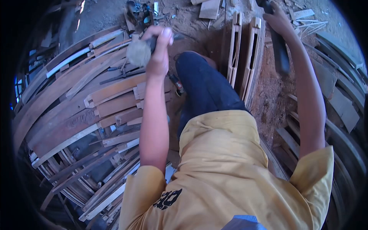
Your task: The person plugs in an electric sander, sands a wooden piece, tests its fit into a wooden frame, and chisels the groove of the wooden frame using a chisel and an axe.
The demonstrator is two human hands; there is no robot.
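My left hand [159, 51] is raised, its fingers wrapped round a tool with a broad, round, pale end [138, 53] and a dark part at the grip. Most of that tool is hidden by the hand or blurred, so its kind cannot be made out. At the upper right, my right hand [276, 20] is closed on a long dark tool handle [281, 57] that points down toward me. The tool's other end runs past the top edge of the view. Between my hands stand two slotted wooden pieces [251, 57], long narrow mortises in their upper faces; neither hand touches them.
Curved and straight timber pieces [53, 103] are stacked on my left, with a clamp-like metal tool [119, 73] on them. More boards [341, 103] lie at right. Wood chips and dust cover the ground [268, 92]. A small red-and-black object [177, 85] lies beside my leg.
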